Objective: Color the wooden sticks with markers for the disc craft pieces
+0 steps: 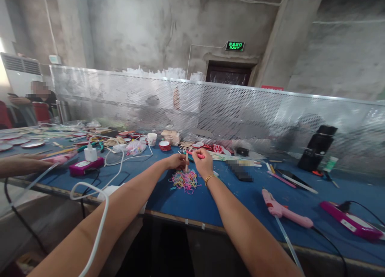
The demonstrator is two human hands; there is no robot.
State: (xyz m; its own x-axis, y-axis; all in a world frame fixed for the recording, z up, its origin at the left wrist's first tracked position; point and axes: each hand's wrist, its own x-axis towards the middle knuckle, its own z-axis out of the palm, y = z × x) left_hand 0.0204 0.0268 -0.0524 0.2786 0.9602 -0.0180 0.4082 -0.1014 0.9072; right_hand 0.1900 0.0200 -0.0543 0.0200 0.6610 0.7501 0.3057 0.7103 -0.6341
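Observation:
My left hand [177, 162] pinches a narrow wooden stick [186, 164], which stands roughly upright over the table. In my right hand [205, 161] is a pink-red pen [199, 155], its tip pointing left and close to the upper part of the stick; whether they touch I cannot tell. Just below both hands lies a pile of small multicoloured loop-shaped pieces [184, 181], too small to name surely. A stack of red-edged round discs [165, 145] stands beyond my left hand.
A pink glue gun [284, 211] and a purple power strip [350, 221] lie at right. A black phone-like slab [239, 170] lies nearer. Another purple power strip [86, 166] and white cable are at left, beside a co-worker's arm [24, 164]. A perforated metal screen [255, 112] bounds the blue table.

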